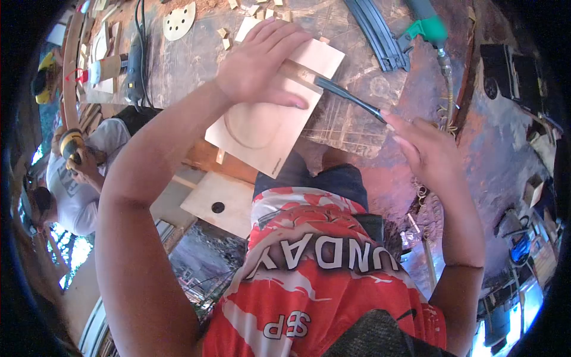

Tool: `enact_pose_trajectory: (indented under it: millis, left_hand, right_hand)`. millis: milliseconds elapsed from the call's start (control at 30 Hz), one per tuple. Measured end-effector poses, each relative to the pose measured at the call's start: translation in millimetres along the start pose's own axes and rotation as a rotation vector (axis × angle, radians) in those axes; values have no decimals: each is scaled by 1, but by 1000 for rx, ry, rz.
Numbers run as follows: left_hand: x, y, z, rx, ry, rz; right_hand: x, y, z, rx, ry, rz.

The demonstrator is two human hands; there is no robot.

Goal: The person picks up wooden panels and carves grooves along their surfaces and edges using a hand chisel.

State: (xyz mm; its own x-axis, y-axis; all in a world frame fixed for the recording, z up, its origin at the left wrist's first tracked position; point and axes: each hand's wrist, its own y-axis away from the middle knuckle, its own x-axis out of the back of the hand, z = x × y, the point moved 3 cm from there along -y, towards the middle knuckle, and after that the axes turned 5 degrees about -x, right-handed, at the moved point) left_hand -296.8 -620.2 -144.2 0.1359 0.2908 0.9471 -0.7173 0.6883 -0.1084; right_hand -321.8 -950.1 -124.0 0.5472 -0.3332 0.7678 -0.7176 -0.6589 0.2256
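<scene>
My left hand (262,65) lies across a pale wooden board (262,128), its fingers stretched out and the thumb spread over the near part. A round outline and a small dark mark show on the board, and a groove (297,72) crosses it beside the hand. In my right hand (419,140) is a slim black-handled tool (351,98), gripped near its end. Its far tip meets the board at the groove's right end. Exactly what kind of tool it is, I cannot make out.
Wood offcuts (226,38), a perforated sanding disc (179,22) and a corded power tool (135,71) lie on the worn worktable (351,134). A green air tool (429,28) with a hose is at the upper right. At left, a co-worker (89,166) holds a yellow power tool (72,146).
</scene>
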Motion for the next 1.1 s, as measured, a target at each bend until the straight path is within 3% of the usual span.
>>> enact_pose_trajectory:
  millis: [67, 233, 400, 467, 500, 567, 600, 700, 933, 1100]
  left_hand:
    - [-1, -3, -3, -11, 15, 10]
    - [-7, -22, -22, -303, 130, 24]
    - [-14, -12, -14, -302, 76, 101]
    - [-10, 6, 7, 60, -16, 279]
    - [-12, 15, 25, 73, -11, 296]
    - [-18, 39, 54, 600, -52, 325]
    - [-24, 46, 68, 723, -46, 262]
    - [-36, 56, 88, 821, -64, 195]
    - [-37, 66, 83, 751, 8, 267]
    - [-33, 67, 75, 717, 15, 250]
  right_hand:
    - [11, 2, -8, 23, 44, 6]
    - [54, -4, -52, 7, 235, -29]
    - [88, -25, -102, 63, 335, -8]
    - [94, -40, -114, 54, 463, -87]
    - [95, -48, -119, 37, 568, -156]
    - [97, -61, -128, 32, 631, -182]
    - [97, -67, -132, 77, 663, -184]
    - [98, -85, -155, 162, 797, -232]
    - [84, -115, -189, 168, 1090, -464]
    - [92, -113, -171, 135, 950, -470]
